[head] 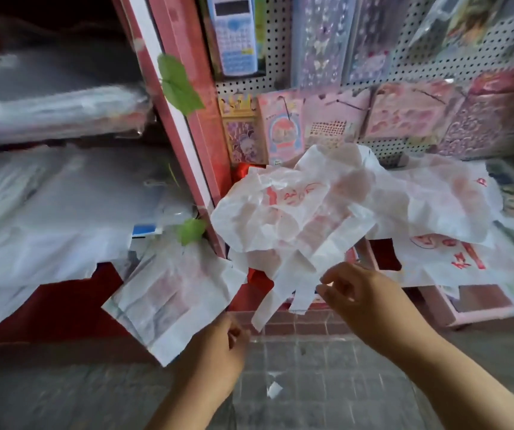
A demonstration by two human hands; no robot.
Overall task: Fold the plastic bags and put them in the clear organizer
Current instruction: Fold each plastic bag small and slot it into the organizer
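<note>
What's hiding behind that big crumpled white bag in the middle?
Behind the crumpled white bag you can see a white pegboard hung with sticker packets and a calculator. The bag covers the packets' lower ends and whatever it lies on, so those stay hidden.

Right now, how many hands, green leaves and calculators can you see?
Hands: 2, the left hand gripping a folded bag and the right hand by the bag handles
Green leaves: 2, one high and one low on the red post
Calculators: 1
Total: 5
</note>
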